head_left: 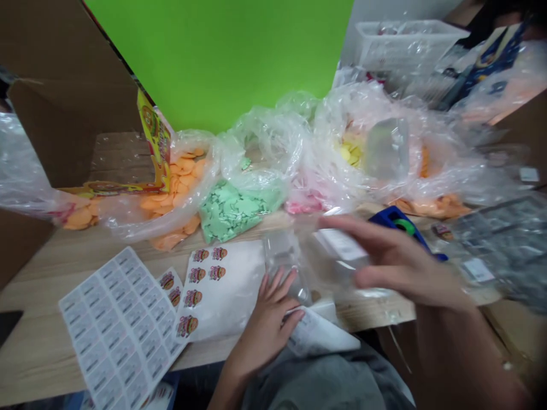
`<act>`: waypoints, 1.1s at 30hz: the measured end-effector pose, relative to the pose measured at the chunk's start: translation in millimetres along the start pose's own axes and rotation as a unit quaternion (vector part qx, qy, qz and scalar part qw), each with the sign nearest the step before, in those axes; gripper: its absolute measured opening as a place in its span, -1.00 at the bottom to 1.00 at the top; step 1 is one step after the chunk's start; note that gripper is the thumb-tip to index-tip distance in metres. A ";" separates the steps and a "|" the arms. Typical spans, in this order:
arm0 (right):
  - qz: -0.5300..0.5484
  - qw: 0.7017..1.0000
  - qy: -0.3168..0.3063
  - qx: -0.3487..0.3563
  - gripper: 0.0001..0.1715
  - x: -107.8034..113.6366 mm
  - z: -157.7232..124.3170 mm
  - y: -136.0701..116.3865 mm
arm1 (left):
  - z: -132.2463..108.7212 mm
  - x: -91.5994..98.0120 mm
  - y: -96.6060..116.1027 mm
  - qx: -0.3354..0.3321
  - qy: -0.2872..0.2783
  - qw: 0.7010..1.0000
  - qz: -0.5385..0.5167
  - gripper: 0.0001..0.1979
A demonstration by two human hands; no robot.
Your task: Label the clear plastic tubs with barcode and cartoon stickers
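My left hand point(273, 313) lies with its fingers apart over a clear plastic container point(282, 247) near the front of the table. Beside that hand is a white sheet point(231, 296) with several burger stickers. Below its thumb, a folded white sheet point(320, 330) hangs toward my lap. My right hand point(393, 262) is smeared by motion. Between its thumb and fingers is a clear plastic box point(342, 247) with a white label, blurred too. A sheet of grey printed labels point(119, 324) lies at the left, partly over a smaller sticker sheet point(168, 280).
Clear bags hold orange pieces point(182, 182), green pieces point(233, 208), pink pieces point(305, 199) and yellow pieces point(351, 152). A blue tape dispenser point(395, 222) sits behind my right hand. Clear trays point(508, 239) stack at right. An open cardboard box point(77, 114) stands left, a green panel point(231, 57) behind.
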State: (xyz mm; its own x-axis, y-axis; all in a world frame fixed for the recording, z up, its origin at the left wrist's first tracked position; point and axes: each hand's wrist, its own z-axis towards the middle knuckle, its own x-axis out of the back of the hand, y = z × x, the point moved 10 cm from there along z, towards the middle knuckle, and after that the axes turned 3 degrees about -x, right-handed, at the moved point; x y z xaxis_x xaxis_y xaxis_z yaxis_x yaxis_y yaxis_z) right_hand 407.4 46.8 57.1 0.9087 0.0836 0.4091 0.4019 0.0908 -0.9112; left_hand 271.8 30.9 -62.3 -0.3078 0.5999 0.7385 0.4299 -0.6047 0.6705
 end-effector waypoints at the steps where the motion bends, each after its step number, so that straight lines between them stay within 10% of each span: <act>1: -0.045 0.999 0.011 0.007 -0.27 21.9 -11.6 -2.0 | -0.6 3.5 0.4 -0.007 0.012 1.000 -0.008 -0.82; 5: -0.193 0.974 -0.075 -0.092 -0.28 59.4 -49.4 51.6 | -17.1 26.2 4.1 -0.016 0.100 0.985 -0.136 -0.86; 10: -0.162 0.963 -0.137 -0.163 -0.24 54.4 -68.3 98.6 | -42.2 33.0 -19.9 0.181 0.143 0.923 -0.308 -0.80; 15: -0.249 0.950 0.167 -0.086 -0.59 73.5 -71.8 29.3 | -45.3 49.4 -15.8 0.236 0.200 0.909 -0.279 -0.78; 17: -0.281 0.931 0.233 0.019 -0.75 48.8 -73.3 -14.6 | -45.9 51.3 -14.1 0.251 0.222 0.898 -0.285 -0.78; 21: -0.313 0.921 0.176 0.149 -0.77 -26.9 -60.5 -51.0 | -50.5 37.5 -13.6 0.251 0.231 0.848 -0.406 -0.67; 26: -0.363 0.911 0.132 0.142 -0.68 -50.9 -51.6 -42.6 | -65.4 28.5 -16.3 0.275 0.244 0.784 -0.500 -0.50; 33: -0.380 0.907 0.045 0.175 -0.72 -63.1 -62.0 -39.9 | -53.5 47.3 15.5 0.187 0.142 0.911 -0.340 -0.84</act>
State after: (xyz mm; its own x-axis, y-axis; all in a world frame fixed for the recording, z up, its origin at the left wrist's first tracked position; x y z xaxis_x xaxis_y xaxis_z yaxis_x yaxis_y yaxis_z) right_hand 341.0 -23.6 64.6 0.3958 -0.2151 0.8928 0.8701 0.3988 -0.2896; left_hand 218.5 21.9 -13.2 -0.7950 0.5776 0.1855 0.3000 0.1085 0.9477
